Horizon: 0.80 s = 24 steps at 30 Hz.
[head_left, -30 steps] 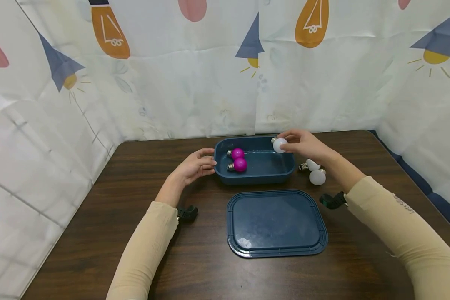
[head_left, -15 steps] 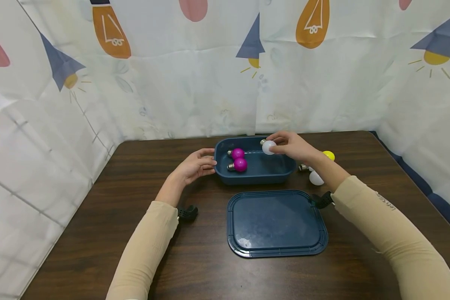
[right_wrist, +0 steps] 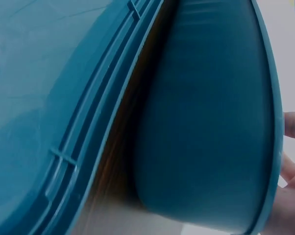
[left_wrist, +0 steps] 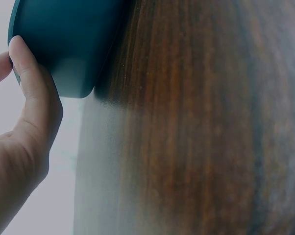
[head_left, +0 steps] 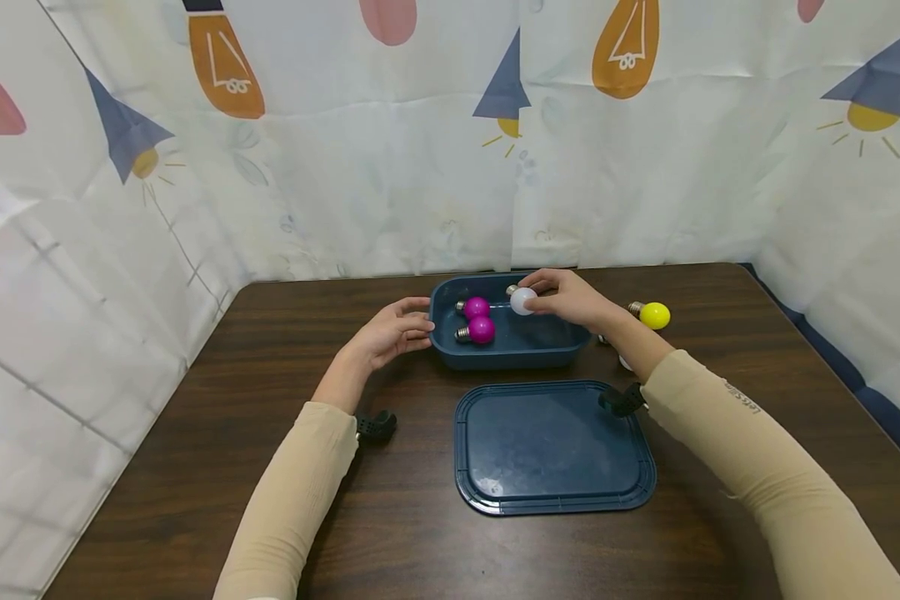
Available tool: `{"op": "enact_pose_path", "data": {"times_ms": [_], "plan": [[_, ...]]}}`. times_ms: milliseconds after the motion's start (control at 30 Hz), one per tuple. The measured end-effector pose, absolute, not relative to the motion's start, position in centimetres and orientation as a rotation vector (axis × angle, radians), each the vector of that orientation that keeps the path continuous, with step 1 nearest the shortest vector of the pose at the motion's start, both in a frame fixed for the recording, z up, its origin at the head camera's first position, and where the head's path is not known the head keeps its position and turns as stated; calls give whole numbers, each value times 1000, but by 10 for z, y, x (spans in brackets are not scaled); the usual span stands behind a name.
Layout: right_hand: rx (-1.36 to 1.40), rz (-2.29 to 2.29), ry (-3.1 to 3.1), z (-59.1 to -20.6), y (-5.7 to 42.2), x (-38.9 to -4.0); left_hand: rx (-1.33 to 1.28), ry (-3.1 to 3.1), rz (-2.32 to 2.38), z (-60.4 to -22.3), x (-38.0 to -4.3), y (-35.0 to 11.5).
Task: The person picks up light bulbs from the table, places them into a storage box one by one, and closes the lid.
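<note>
Two hands work at one blue box (head_left: 506,360); three bulbs are at the box — two magenta bulbs (head_left: 482,330) lying inside its left part, one behind the other with their metal bases to the left, and one white bulb (head_left: 522,302) in the right hand (head_left: 573,302); that hand's thumb and fingers are closed to a pinch round the white bulb, which is within the box just right of the magenta pair, its base turned left and away; whether it touches the bottom I cannot tell, and the box wall hides it in the right wrist view; the left hand (head_left: 385,335) has its fingers loosely spread and slightly bent, tips touching the rim at the box's left end, with no bulb in them; one yellow bulb (head_left: 654,315) lies on the brown table (head_left: 390,533), right of the box and beyond the right forearm; white bits (head_left: 626,364) show beside that forearm, too covered to count; one blue lid (head_left: 555,450) lies flat in front of the box, near but apart; two beige sleeves (head_left: 288,500) cover the arms — one black fitting (head_left: 377,427) at each wrist; behind hangs one printed cloth backdrop (head_left: 390,167) with two orange bulb shapes.
</note>
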State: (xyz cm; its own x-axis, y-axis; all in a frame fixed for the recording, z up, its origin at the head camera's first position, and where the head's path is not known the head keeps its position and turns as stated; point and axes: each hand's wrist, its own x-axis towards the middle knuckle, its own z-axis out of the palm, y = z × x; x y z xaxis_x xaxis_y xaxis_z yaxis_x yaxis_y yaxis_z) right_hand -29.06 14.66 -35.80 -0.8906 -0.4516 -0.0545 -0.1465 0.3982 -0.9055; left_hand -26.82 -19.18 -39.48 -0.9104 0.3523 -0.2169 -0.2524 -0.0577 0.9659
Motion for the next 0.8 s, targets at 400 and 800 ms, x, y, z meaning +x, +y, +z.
{"op": "enact_pose_path", "data": {"times_ms": [400, 800], "plan": [[-548, -1452, 2409, -365, 131, -293, 88, 1832, 2018, -395, -268, -191], [-532, -1413, 2432, -371, 123, -295, 81, 1828, 2027, -395, -268, -191]]}}
